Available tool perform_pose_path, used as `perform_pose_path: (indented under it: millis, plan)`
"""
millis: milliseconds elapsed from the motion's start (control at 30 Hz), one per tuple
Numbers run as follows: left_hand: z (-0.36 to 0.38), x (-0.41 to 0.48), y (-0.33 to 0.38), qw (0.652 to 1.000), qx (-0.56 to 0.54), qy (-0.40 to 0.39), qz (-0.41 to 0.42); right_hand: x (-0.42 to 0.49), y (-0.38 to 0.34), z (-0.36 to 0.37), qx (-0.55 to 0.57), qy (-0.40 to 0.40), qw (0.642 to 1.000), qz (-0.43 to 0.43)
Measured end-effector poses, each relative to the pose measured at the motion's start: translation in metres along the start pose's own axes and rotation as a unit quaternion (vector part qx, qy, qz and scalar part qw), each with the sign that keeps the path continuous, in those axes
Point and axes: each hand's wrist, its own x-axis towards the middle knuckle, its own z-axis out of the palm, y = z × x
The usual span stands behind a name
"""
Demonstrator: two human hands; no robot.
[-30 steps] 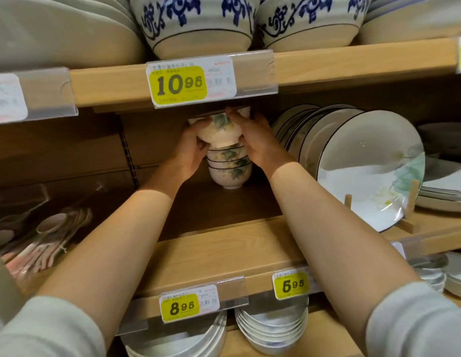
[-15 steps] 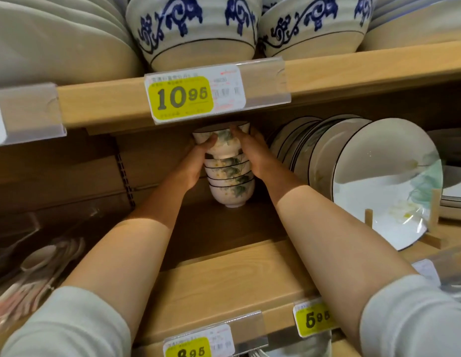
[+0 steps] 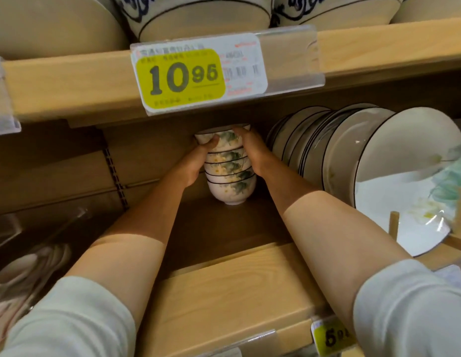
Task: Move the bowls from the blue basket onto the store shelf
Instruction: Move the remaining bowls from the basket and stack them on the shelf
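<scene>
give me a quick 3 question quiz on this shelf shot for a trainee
1. True or false: the stack of bowls is held by one hand only.
2. What stands right of the stack? A) upright plates B) mugs C) spoons
3. Fill in: the yellow price tag above the stack reads ___.
Key: 1 false, the left hand and right hand both grip it; 2 A; 3 10.95.

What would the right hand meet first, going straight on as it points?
The right hand grips the bowl stack; beyond it, probably the shelf's back panel, though depth is unclear.
</scene>
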Motion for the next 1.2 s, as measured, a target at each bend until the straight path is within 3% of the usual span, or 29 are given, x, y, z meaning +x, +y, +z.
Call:
perform_pose_path:
  millis: [300, 833, 967, 1200]
  plan:
    - [0.005, 0.009, -0.024, 0.999, -0.024, 0.020, -0.008, 0.005, 0.016, 0.005, -0.050, 0.058, 0.997, 0.030]
    - [0.007, -0.008, -0.018, 0.999, -0.033, 0.006, -0.024, -0.004, 0.003, 0.014, -0.044, 0.080, 0.994, 0.060]
    - [0.007, -0.021, -0.007, 0.999, -0.034, 0.015, -0.036, -0.014, -0.004, 0.016, -0.044, 0.124, 0.991, 0.032]
    - [0.009, -0.055, 0.012, 0.987, -0.083, 0.124, -0.052, -0.045, -0.013, 0.021, -0.052, 0.121, 0.991, 0.003]
